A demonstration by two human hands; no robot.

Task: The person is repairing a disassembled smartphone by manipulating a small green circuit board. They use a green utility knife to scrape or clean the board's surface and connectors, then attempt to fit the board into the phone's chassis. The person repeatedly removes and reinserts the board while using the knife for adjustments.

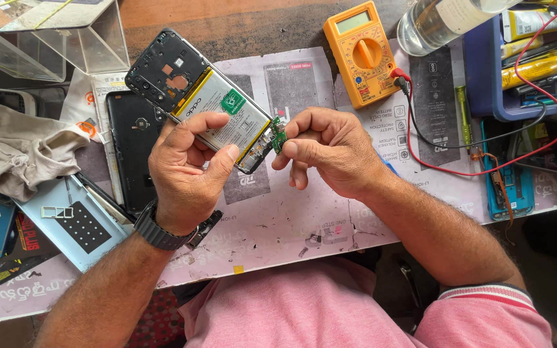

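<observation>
Left hand (185,171) grips the opened phone (204,100); right hand (327,151) pinches a small green board (279,136) — seemingly at its bottom end.

person wearing a pink short-sleeved shirt (330,309), its sleeve hem (485,293) trimmed with 2 thin white stripes; black wristwatch (159,229) with ridged band on left wrist.

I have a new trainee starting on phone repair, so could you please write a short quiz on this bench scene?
1. True or false: the opened black smartphone with its white battery exposed is held in the left hand.
2. What do the right hand fingertips pinch? A) small green circuit board B) screwdriver C) coin
3. Which colour is the multimeter beyond the phone?

Key: 1 true; 2 A; 3 orange-yellow.
</observation>
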